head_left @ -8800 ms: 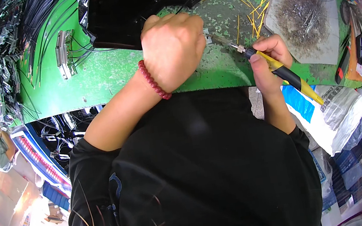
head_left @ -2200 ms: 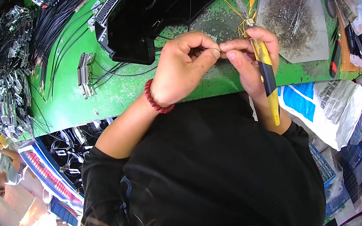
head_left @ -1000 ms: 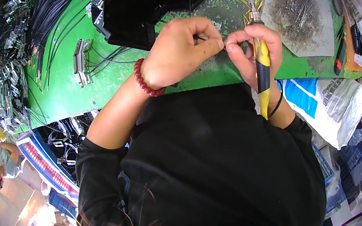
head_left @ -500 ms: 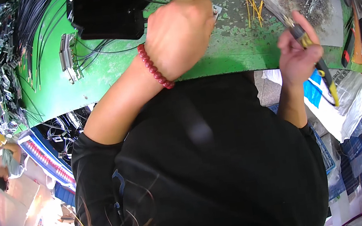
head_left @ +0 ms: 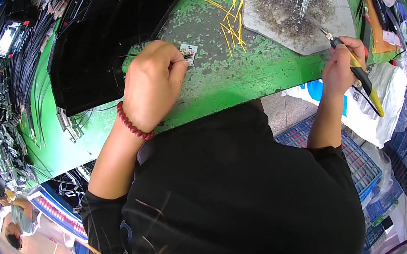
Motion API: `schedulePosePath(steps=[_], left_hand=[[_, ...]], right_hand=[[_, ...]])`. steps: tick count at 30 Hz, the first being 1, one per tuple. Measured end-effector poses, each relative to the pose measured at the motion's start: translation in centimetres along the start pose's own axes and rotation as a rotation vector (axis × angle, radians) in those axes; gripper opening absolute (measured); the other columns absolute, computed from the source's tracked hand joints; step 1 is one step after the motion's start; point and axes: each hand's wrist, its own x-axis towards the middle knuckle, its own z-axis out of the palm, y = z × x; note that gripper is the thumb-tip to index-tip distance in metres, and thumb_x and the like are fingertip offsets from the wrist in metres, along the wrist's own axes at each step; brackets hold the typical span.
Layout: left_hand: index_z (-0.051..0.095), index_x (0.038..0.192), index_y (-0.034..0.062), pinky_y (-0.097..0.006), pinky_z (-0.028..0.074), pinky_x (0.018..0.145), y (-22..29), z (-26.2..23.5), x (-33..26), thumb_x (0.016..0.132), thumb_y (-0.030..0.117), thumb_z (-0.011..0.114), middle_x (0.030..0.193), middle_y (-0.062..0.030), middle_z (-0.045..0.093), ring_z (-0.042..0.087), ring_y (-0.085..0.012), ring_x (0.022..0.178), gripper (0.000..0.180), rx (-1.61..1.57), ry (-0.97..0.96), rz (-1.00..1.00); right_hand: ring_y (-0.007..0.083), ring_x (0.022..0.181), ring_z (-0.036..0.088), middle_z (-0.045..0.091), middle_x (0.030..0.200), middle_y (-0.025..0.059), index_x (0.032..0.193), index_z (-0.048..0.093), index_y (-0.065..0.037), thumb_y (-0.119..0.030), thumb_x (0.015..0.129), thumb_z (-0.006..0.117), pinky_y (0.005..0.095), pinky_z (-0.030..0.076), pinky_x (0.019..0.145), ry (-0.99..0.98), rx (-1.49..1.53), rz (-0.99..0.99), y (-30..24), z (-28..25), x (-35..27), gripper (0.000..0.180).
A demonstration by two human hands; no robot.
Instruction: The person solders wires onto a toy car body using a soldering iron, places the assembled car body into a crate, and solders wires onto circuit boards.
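My left hand (head_left: 152, 85) rests on the green worktable (head_left: 238, 78) with a red bead bracelet at its wrist. Its fingers pinch a thin black wire end at a small pale circuit board (head_left: 188, 53). Out to the right, my right hand (head_left: 341, 60) grips a soldering iron (head_left: 355, 68) with a black and yellow handle. The iron's tip touches a grey metal plate (head_left: 305, 44) covered with a heap of grey wire scraps.
A large black housing (head_left: 100, 43) lies at the table's back left, with bundles of black cables (head_left: 18, 84) beside it. Loose yellow wires (head_left: 228, 5) lie between housing and plate. White bags (head_left: 394, 91) and blue crates (head_left: 363, 167) sit at my right.
My hands have come apart: the left one went down to the small board on the table, and the right one swung the soldering iron out to the grey plate.
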Motion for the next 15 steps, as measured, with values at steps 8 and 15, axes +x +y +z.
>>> schedulePosePath(steps=[8, 15], left_hand=[[0.059, 0.075, -0.0009, -0.038, 0.049, 0.062, 0.0, -0.2, 0.0, 0.076, 0.000, 0.066, 0.078, -0.0146, 0.060, 0.060, -0.0331, 0.070, 0.007, -0.001, 0.000, 0.004], [0.059, 0.074, -0.0014, -0.040, 0.050, 0.064, -0.1, -0.3, -0.1, 0.077, 0.003, 0.064, 0.077, -0.0157, 0.061, 0.061, -0.0344, 0.072, 0.007, 0.023, -0.005, 0.009]], right_hand=[[0.0061, 0.066, 0.049, 0.057, 0.076, -0.0001, 0.087, 0.062, 0.001, 0.002, 0.074, 0.061, 0.0191, 0.037, 0.061, -0.048, -0.110, -0.056, 1.6, -0.5, 0.3, 0.012], [0.0074, 0.064, 0.050, 0.058, 0.076, 0.0035, 0.088, 0.061, 0.003, 0.004, 0.075, 0.059, 0.0192, 0.040, 0.061, -0.055, -0.029, -0.079, 1.6, 0.7, 0.4, 0.012]])
